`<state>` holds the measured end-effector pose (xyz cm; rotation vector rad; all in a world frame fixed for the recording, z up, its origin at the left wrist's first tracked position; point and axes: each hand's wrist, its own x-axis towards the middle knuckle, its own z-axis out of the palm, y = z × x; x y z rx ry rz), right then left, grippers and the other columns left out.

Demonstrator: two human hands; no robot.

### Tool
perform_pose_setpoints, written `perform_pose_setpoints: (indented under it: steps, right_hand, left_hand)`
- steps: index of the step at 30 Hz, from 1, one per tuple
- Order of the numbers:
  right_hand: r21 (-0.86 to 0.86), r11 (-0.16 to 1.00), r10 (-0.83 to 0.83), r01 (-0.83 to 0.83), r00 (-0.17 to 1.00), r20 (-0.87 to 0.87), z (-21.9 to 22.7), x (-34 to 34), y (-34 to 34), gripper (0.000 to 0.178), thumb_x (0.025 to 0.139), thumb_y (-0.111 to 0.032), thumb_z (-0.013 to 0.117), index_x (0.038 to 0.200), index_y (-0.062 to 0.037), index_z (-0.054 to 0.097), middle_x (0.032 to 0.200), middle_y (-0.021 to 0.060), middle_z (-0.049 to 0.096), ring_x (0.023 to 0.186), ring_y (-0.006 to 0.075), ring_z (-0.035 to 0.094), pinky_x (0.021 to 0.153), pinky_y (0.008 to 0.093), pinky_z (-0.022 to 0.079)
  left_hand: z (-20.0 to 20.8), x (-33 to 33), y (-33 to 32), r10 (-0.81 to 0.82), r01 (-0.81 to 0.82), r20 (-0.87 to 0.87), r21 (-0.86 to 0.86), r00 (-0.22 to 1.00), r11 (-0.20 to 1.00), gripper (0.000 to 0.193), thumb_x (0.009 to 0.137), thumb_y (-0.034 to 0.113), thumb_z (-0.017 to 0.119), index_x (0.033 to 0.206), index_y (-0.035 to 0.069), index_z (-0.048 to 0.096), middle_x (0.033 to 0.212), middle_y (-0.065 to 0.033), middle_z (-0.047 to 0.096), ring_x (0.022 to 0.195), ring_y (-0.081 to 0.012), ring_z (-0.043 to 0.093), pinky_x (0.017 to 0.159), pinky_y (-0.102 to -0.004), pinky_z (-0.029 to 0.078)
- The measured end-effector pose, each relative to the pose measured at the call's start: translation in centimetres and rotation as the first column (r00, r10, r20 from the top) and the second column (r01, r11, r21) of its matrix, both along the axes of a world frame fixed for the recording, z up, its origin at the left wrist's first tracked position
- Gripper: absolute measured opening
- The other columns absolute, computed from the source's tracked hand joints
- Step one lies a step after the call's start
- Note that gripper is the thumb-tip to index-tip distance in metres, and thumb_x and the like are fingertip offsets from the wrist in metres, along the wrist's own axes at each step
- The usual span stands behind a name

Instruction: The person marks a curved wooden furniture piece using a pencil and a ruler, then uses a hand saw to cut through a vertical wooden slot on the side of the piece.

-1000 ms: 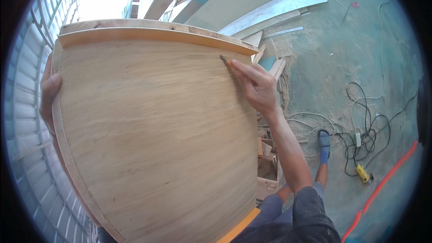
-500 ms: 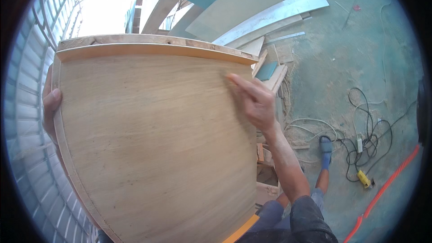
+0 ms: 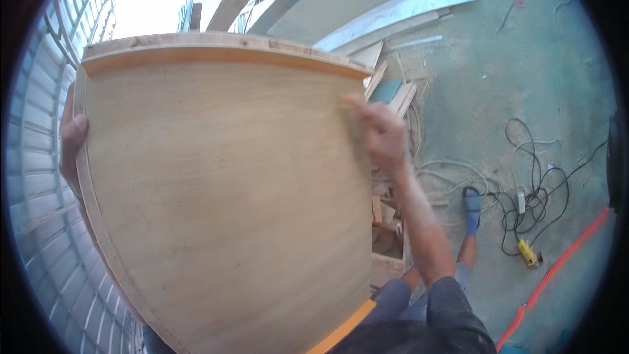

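A large plywood panel point(image 3: 223, 190) fills the middle, with a raised wooden strip along its far edge and orange edging at far and near ends. At its left side my left hand point(image 3: 73, 138) grips the edge, thumb on the rim and the other fingers hidden behind. My right hand point(image 3: 383, 131) is closed, blurred by motion, at the panel's far right part. Its fingertips are at or just over the surface; whether they hold something small cannot be made out.
Long boards point(image 3: 403, 13) lean and lie beyond the panel, with wood offcuts point(image 3: 386, 213) below its right side. On the dusty floor are tangled cables point(image 3: 534, 200), a yellow tool point(image 3: 528, 254) and a red coiled hose point(image 3: 567, 259). Corrugated metal sheeting point(image 3: 39, 164) stands at left.
My right hand has moved slightly right and away from me, toward the panel's far right corner. The panel and my left hand sit a little higher in the view.
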<state>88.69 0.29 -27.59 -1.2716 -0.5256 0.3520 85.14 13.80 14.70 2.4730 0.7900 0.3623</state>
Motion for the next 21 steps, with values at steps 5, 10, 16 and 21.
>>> perform_pose_setpoints:
  steps: [5, 10, 16, 21]
  right_hand:
    - [0.032, 0.992, -0.128, 0.125, 0.982, 0.139, 5.8, 1.5, 2.8, 0.042, 0.094, -0.008, 0.069, 0.132, -0.0247, 0.074, 0.083, 0.0086, 0.068, 0.063, 0.0199, 0.063, 0.059, 0.0347, 0.053]
    - [-0.006, 0.974, -0.229, 0.228, 0.973, -0.020, -7.5, 1.3, 3.4, 0.038, 0.097, -0.009, 0.064, 0.131, -0.0218, 0.075, 0.085, 0.0106, 0.072, 0.076, 0.0212, 0.070, 0.072, 0.0317, 0.057]
    - [-0.025, 0.995, -0.099, 0.095, 0.962, -0.253, -9.4, -0.7, 0.4, 0.034, 0.102, -0.006, 0.060, 0.133, -0.0125, 0.072, 0.117, 0.0167, 0.077, 0.106, 0.0216, 0.073, 0.091, 0.0307, 0.055]
    - [0.184, 0.983, -0.031, 0.011, 0.994, 0.103, 11.2, 1.1, 1.3, 0.041, 0.095, 0.000, 0.067, 0.133, -0.0153, 0.073, 0.089, 0.0107, 0.074, 0.073, 0.0178, 0.064, 0.068, 0.0312, 0.054]
  left_hand:
    - [-1.8, -0.4, 0.4, -0.005, 0.005, 0.011, -0.008, 1.000, 1.000, 0.084, 0.079, 0.048, 0.065, 0.141, -0.007, 0.048, 0.114, -0.0254, 0.062, 0.104, -0.0332, 0.068, 0.084, -0.0436, 0.058]
    - [-1.0, 0.4, 0.1, -0.017, 0.017, 0.034, -0.011, 0.999, 1.000, 0.085, 0.079, 0.048, 0.065, 0.141, -0.007, 0.048, 0.114, -0.0255, 0.062, 0.104, -0.0332, 0.068, 0.084, -0.0437, 0.058]
    - [0.5, 1.0, -0.6, -0.052, 0.052, 0.072, -0.001, 0.996, 0.999, 0.084, 0.080, 0.047, 0.065, 0.142, -0.007, 0.047, 0.114, -0.0260, 0.062, 0.105, -0.0336, 0.068, 0.084, -0.0441, 0.059]
    - [1.1, 0.4, 0.2, 0.007, -0.006, -0.016, 0.070, 1.000, 0.998, 0.086, 0.078, 0.049, 0.065, 0.140, -0.008, 0.048, 0.114, -0.0254, 0.062, 0.103, -0.0308, 0.068, 0.084, -0.0424, 0.058]
